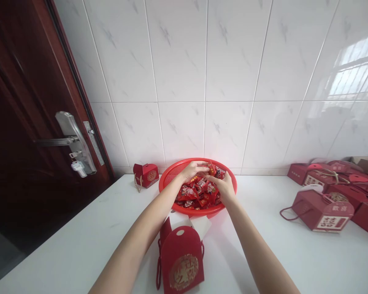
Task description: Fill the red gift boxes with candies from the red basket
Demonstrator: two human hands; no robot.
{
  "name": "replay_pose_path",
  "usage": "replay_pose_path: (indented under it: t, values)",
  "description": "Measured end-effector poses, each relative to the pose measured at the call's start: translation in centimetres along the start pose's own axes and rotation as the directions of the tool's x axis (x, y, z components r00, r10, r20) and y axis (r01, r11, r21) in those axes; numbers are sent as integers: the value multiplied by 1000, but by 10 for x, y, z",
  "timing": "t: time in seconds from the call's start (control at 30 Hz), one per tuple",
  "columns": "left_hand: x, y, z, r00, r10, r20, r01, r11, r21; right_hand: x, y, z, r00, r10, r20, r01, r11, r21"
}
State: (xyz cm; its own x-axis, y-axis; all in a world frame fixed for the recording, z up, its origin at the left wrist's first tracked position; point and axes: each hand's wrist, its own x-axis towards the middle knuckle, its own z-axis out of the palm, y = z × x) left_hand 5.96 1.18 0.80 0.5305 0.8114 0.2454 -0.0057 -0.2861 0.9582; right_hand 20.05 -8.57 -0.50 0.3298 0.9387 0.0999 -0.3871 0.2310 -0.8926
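Observation:
A round red plastic basket [171, 171] stands against the tiled wall, with many red wrapped candies [188, 192] in it. Over the basket, my left hand [192, 170] has its fingers closed around a red candy packet [212, 169]. My right hand [224, 184] is beside it, thumb and fingers bent toward the same spot above the candies; whether it grips a packet is hard to make out. Nearer to me, between my forearms, a red gift box [184, 255] with a gold emblem and cord handles stands with its top flaps up.
One small red box [147, 175] sits at the back left. Several red boxes [323, 210] with cord handles are grouped on the right of the white table [104, 228]. A dark red door [27, 102] with keys in its lock is at left.

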Motion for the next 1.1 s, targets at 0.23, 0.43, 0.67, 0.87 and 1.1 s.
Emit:
replay_pose_path:
  t: [0.23,0.43,0.67,0.87,1.1]
  values:
    - [-1,4,3,999,-17,51,19,999,-29,0,0,-1,1000,12,21,-12,1000,1]
    - [5,-1,0,998,-32,57,33,999,-21,2,3,-3,999,-27,36,26,999,19]
    - [3,-4,-5,998,-54,42,54,999,2,6,7,-5,997,-58,44,59,998,-18]
    - [3,-5,-3,999,-35,-27,35,999,9,3,4,-4,991,-37,129,43,998,-42]
    - [13,-5,-1,993,-34,-116,36,999,13,2,1,-5,989,-74,131,77,997,-18]
